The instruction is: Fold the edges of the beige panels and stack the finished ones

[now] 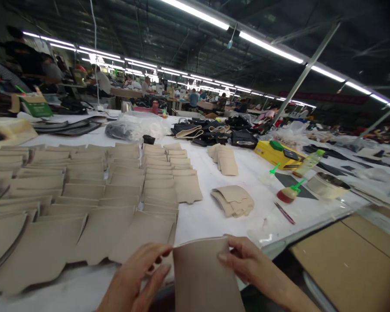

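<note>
A taupe leather-like panel [204, 273] stands upright at the table's front edge, its lower part cut off by the frame. My right hand [243, 258] pinches its upper right edge, thumb on the near face and fingers behind. At the panel's upper left corner is my left hand [141, 275], with thumb and fingers apart; the index fingertip is at or just beside the edge. Left of my hands, overlapping rows of similar taupe panels [113, 225] cover the table. A small fanned stack of beige pieces [233, 200] lies beyond the held panel.
Farther right are a pair of tweezers [284, 213], a red-liquid bottle with green nozzle [286, 195], a round tin [328, 186] and a yellow box [277, 155]. Black bags [214, 130] lie at the back of the white table [195, 225]. Cardboard [354, 260] sits right; several people work beyond.
</note>
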`<state>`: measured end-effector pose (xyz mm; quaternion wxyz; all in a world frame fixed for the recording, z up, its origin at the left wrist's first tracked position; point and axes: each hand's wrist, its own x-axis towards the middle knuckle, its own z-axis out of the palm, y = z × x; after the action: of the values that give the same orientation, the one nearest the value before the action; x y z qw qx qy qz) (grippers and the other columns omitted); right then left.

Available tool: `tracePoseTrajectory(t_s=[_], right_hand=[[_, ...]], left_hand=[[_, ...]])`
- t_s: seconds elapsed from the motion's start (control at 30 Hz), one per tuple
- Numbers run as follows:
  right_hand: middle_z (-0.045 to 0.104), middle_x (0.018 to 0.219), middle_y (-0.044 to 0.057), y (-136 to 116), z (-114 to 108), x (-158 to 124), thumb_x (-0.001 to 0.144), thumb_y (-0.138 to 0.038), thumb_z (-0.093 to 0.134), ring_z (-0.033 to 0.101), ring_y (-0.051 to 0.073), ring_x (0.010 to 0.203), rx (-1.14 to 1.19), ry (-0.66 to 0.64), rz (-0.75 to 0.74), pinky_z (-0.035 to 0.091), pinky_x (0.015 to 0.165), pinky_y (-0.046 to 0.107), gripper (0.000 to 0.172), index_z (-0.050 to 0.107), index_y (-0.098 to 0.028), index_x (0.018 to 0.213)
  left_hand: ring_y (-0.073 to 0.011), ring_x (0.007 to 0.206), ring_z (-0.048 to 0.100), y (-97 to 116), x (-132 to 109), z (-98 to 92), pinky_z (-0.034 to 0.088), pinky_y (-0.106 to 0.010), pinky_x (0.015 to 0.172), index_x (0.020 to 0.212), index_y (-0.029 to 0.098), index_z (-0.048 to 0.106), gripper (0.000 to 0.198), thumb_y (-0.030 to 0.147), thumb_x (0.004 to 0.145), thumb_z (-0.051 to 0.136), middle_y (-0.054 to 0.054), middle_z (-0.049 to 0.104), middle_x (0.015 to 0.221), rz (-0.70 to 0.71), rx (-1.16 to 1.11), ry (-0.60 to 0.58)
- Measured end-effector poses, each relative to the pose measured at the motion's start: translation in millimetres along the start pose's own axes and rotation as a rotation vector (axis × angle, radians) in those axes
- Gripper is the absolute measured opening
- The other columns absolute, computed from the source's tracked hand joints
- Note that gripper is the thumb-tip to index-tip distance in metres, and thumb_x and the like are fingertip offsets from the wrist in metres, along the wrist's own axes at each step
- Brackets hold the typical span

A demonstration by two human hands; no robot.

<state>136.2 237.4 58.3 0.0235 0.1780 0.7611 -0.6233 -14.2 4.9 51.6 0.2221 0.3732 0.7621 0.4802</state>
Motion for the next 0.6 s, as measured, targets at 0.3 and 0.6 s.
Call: tracePoseTrajectory(t_s=[0.3, 0.6], right_hand=[[0.052, 0.078, 0.0, 28, 62, -14, 0.086, -0.045, 0.063, 0.049, 0.015, 0.075, 0.246, -0.227, -0.121, 0.04, 0.07, 0.024, 0.029, 0.063, -0.015, 0.081], [0.056, 0.091, 0.002, 46, 79, -20, 0.087, -0.022, 0.058, 0.053, 0.016, 0.08, -0.267, -0.047, -0.173, 0.041, 0.072, 0.027, 0.01, 0.063, -0.02, 0.096]], left_hand=[[-0.0114, 0.059, 0.041, -4, 4, 6.2, 0.024, -0.022, 0.052, 0.065, 0.015, 0.063, 0.023, 0.025, 0.08, 0.048, 0.004, 0.045, 0.059, -0.173, 0.029, -0.462], [-0.0117, 0.051, 0.047, -39, -3, 12.5, 0.041, -0.021, 0.051, 0.07, 0.011, 0.069, 0.02, 0.026, 0.065, 0.056, 0.002, 0.053, 0.054, -0.41, -0.3, -0.637]])
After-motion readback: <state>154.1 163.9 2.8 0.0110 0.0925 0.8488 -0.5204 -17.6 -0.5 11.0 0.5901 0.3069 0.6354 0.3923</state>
